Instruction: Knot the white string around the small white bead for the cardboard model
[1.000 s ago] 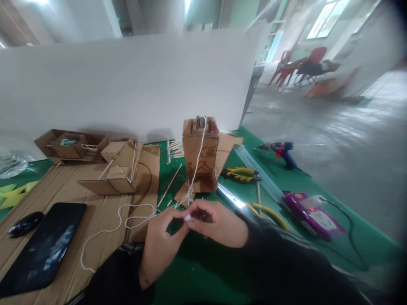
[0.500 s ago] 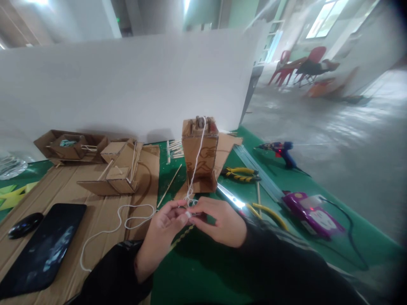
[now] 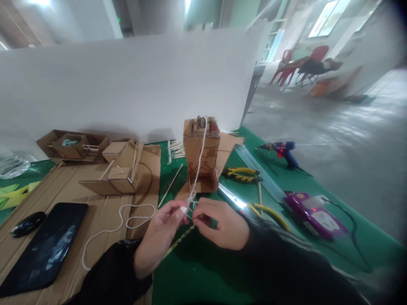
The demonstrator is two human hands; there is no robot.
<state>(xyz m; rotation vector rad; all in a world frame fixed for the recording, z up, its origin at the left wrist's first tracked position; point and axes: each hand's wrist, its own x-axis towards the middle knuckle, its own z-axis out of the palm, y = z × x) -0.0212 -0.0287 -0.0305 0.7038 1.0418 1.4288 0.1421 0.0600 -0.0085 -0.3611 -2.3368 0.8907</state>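
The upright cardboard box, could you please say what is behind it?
Behind the box, brown cardboard shows at right, pale sticks at left, a white panel farther back; what the box hides cannot be seen.

Beyond the grip, white string [image 3: 199, 163] is set against a brown cardboard tower [image 3: 210, 149] (marked in darker brown). To the grip's right, pliers [image 3: 245, 171] are banded yellow and black; beneath it, the tabletop [image 3: 197, 275] is coloured green.
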